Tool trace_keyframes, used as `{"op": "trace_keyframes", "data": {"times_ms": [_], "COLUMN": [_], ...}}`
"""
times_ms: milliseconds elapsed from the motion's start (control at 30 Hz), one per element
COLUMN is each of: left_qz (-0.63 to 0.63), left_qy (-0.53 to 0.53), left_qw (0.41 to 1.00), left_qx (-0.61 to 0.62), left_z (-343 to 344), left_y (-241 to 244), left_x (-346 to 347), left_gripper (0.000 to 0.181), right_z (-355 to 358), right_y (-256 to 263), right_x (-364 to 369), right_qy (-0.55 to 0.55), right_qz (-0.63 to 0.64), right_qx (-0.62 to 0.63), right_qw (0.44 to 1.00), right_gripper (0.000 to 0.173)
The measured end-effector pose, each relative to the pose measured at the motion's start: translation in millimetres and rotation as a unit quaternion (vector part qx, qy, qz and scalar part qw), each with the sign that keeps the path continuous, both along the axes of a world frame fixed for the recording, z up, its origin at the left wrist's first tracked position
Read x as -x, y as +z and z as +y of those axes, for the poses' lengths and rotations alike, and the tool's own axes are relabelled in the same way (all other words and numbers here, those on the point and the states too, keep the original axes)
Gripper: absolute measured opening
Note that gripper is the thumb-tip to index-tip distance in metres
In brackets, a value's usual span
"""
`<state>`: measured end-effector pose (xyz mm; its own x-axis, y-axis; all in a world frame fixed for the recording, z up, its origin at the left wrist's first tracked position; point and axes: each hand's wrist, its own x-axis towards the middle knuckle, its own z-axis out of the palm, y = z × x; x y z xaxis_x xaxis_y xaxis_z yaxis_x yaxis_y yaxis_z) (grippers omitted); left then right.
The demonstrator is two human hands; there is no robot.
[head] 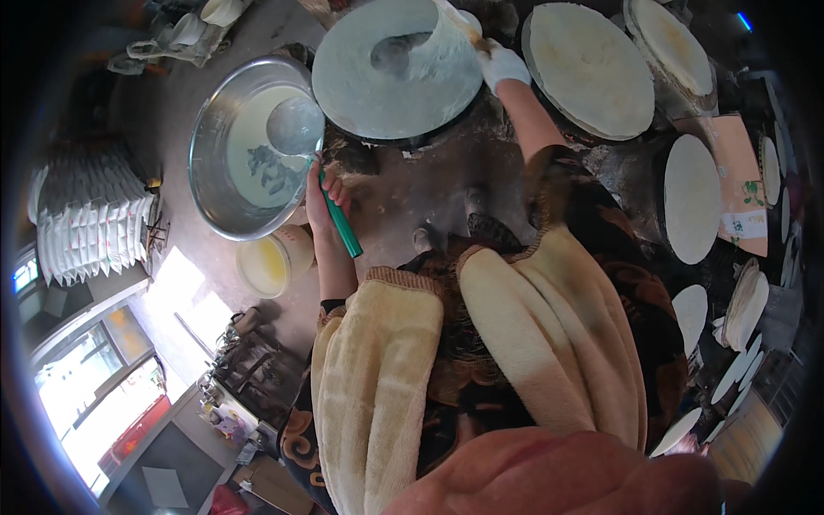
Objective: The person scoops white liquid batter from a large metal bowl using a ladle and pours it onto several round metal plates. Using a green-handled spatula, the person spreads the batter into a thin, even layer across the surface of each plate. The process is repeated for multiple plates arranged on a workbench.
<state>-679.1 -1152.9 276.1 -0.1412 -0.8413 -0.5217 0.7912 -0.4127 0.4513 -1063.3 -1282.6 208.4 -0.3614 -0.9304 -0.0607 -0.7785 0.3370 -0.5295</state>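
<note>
My left hand [327, 196] grips the green handle of a ladle [296, 125]. The ladle's round bowl is over the pale liquid batter [257, 145] at the right side of a large metal basin [211, 161]. In a white glove, my right hand [507, 67] is closed on a spreading tool [475, 40] at the right edge of a round griddle [399, 80]. Wet batter covers most of that griddle, and a darker curved patch shows near its middle. Part of the tool is hidden by the hand and the top of the picture.
Right of my right arm stand more round griddles [589, 71] bearing pale flatbreads, and a cardboard sheet [734, 187]. Below the basin is a bucket [297, 251] with yellow contents. Stacked white sacks [96, 222] lie at the left.
</note>
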Motion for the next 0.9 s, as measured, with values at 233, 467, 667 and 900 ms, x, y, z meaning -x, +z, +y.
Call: {"op": "trace_keyframes", "data": {"times_ms": [233, 467, 667, 900], "left_qz": [-0.032, -0.014, -0.031, -0.038], "left_qy": [-0.024, -0.062, -0.082, -0.108], "left_qw": [0.999, 0.998, 0.995, 0.992], "left_qx": [0.034, -0.03, -0.052, -0.058], "left_z": [7, 12, 14, 14], "left_y": [-15, -38, -31, -37], "left_x": [-12, -19, -2, -5], "left_gripper": [0.019, 0.014, 0.019, 0.021], "right_z": [74, 91, 115, 73], "right_y": [-21, 39, -7, 16], "right_x": [-47, -86, -82, -34], "right_qy": [-0.038, -0.065, -0.103, -0.072], "right_qz": [-0.283, -0.538, -0.443, -0.476], "right_qx": [0.11, -0.079, -0.029, -0.043], "right_qw": [0.952, 0.837, 0.89, 0.875], "right_gripper": [0.052, 0.043, 0.043, 0.047]}}
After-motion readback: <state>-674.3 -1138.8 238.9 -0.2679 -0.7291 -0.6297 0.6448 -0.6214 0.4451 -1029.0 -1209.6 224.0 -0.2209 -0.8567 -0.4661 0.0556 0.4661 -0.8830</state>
